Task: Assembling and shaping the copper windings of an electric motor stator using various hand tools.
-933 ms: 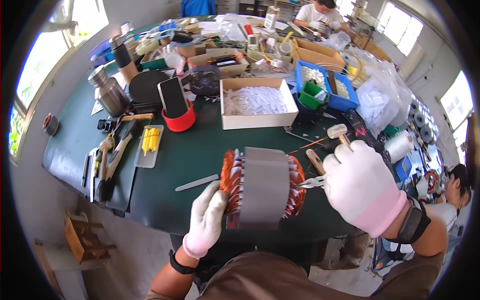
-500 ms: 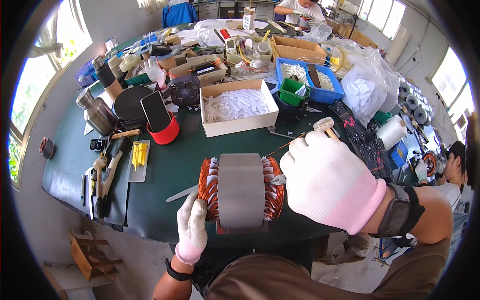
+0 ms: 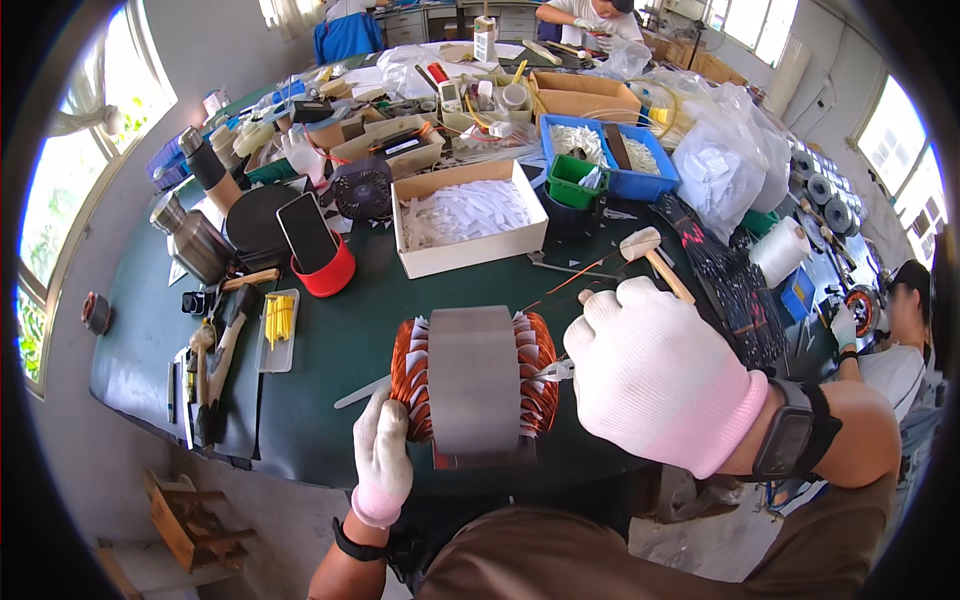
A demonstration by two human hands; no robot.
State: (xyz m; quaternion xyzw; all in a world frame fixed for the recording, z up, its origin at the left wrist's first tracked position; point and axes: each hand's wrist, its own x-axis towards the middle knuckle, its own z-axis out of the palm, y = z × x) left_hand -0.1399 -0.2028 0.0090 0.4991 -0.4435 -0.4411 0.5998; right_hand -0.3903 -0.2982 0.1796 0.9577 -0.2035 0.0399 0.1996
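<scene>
A motor stator point(image 3: 474, 375) with a grey laminated core lies on its side in front of me, copper windings point(image 3: 403, 375) and white paper slips fanning out at both ends. My left hand point(image 3: 383, 450), white-gloved, grips the stator's left end, thumb against the copper. My right hand point(image 3: 665, 375), also gloved, is closed around a hand tool whose narrow metal tip point(image 3: 556, 371) touches the paper slips and windings at the right end. The tool's handle is mostly hidden in the fist, so its exact kind does not show. Beneath the stator is a dark reddish block point(image 3: 484, 458).
Behind the stator stands a carton of white paper strips point(image 3: 465, 215). A wooden mallet point(image 3: 655, 260) lies beyond my right hand. On the left are a phone in a red holder point(image 3: 325, 270), yellow sticks in a tray point(image 3: 279, 325) and hand tools point(image 3: 215, 365). Co-workers sit right and far back.
The tool tip in my right hand has shifted slightly down and right along the stator's right end. My left hand stays on the left end. The view has tilted slightly.
</scene>
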